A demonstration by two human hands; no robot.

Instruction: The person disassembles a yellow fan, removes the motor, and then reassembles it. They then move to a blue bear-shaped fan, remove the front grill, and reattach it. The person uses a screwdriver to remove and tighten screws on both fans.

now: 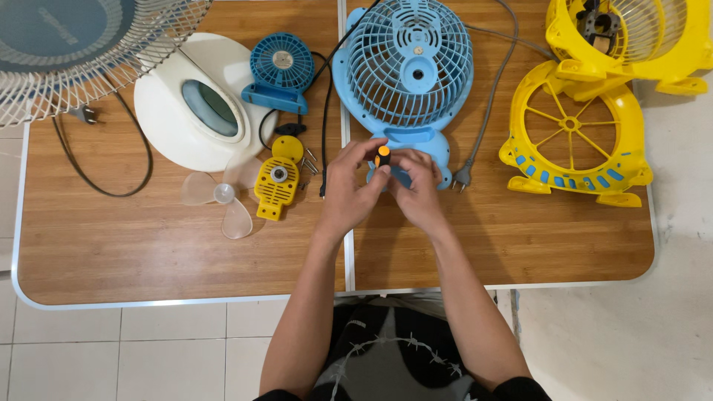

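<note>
Both hands are meeting over the base of the light blue desk fan (407,70), which is lying flat on the wooden desk (148,245) with its round grille facing up. The left hand (349,189) is curling around an orange-and-black screwdriver handle (382,156), its fingers pinching the handle from the left, while the right hand (417,189) is closing in from the other side, fingertips pressed against the same handle and the fan's base just below the grille. The screwdriver's tip is hidden behind the hands, so where it is touching cannot be told. Taking the blue fan as the landmark: just to its left, a small dark blue fan grille (281,67) is sitting with a black cord looping beside it; further left, a white oval fan base (189,104) is resting, and beyond that, at the desk's far left corner, a large white wire fan guard (89,44) is overhanging the edge. Below and left of the blue fan, near the left hand, a small yellow motor housing (277,182) is lying next to a clear three-blade propeller (223,194) and a few loose screws (308,162). To the right of the blue fan, a grey cord with plug (462,177) is trailing, and further right a yellow fan frame (575,137) with spokes is lying flat, with another yellow fan housing (631,37) above it
</note>
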